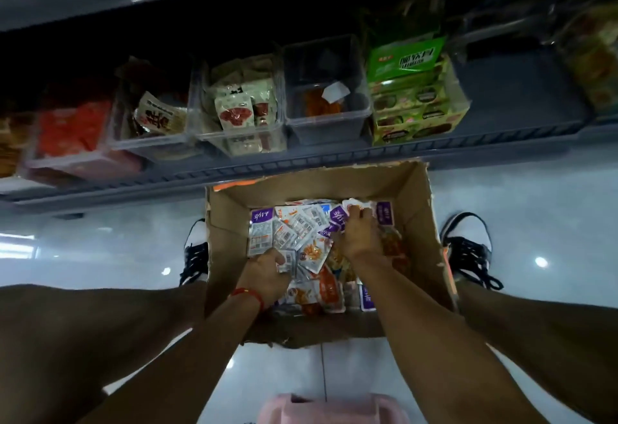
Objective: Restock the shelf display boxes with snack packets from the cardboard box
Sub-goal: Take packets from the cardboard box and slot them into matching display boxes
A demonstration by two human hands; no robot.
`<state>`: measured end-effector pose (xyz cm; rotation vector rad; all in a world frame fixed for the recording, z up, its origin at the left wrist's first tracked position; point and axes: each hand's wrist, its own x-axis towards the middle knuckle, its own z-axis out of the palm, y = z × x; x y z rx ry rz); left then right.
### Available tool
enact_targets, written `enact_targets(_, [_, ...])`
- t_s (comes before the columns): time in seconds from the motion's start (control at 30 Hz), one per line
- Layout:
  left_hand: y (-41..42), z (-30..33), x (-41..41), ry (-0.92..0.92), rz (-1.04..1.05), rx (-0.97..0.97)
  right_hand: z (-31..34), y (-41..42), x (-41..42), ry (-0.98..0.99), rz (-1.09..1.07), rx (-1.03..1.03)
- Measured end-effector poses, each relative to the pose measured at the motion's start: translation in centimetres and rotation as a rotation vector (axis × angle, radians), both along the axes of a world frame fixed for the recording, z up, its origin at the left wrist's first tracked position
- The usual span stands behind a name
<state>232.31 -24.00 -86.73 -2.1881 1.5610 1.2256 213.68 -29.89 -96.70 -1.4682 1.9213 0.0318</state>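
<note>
Scene: a person sits low over an open cardboard box [416, 196] on a glossy pale floor [518, 189], knees spread to either side, both arms reaching down into it.
Cardboard box: at centre frame, between two black-and-white sneakers, the left [195, 253] at 9 o'clock of the box and the right [466, 246] at 3 o'clock; its torn top edge sits just below the shelf lip.
Snack packets: a loose heap [301, 226] of white, purple and orange sachets covers the box bottom (barcodes face up on several).
Left hand: the left hand [264, 273], a red string on its wrist, sits at the 7 o'clock part of the heap, fingers curled around a few silvery-white packets.
Right hand: the right hand [359, 233] is at the 1 o'clock part of the heap, fingers closed on a bunch of purple-and-white packets.
Shelf: a grey shelf [334, 158] runs across at 12 o'clock, carrying a row of display boxes.
Display boxes: a clear tub of red-and-white packets [240, 112] at 11 o'clock; a nearly bare clear tub [326, 119] at 12 o'clock, with something orange low inside; a green carton [414, 89] at 1 o'clock.
Foreground: a pink plastic object [334, 408] shows at 6 o'clock, cut off by the frame edge.
</note>
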Motion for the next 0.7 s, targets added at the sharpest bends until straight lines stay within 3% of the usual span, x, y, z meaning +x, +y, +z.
enact_targets(0.2, [0.7,-0.4,0.9,0.014,0.046,-0.013,-3.3,0.1,1.9,-0.024,-0.182,-0.033])
enact_targets(0.33, [0.9,-0.3,1.4,0.024,0.062,-0.013,-3.5,-0.7,0.9,-0.228,-0.388,0.053])
enact_targets(0.53, [0.9,0.1,-0.4,0.081,0.036,-0.064,0.7,1.2,-3.3,-0.430,-0.383,0.118])
enact_targets(0.7, [0.3,2.1,-3.0,0.192,-0.002,-0.229,7.6,2.0,-6.6,-0.659,-0.241,0.047])
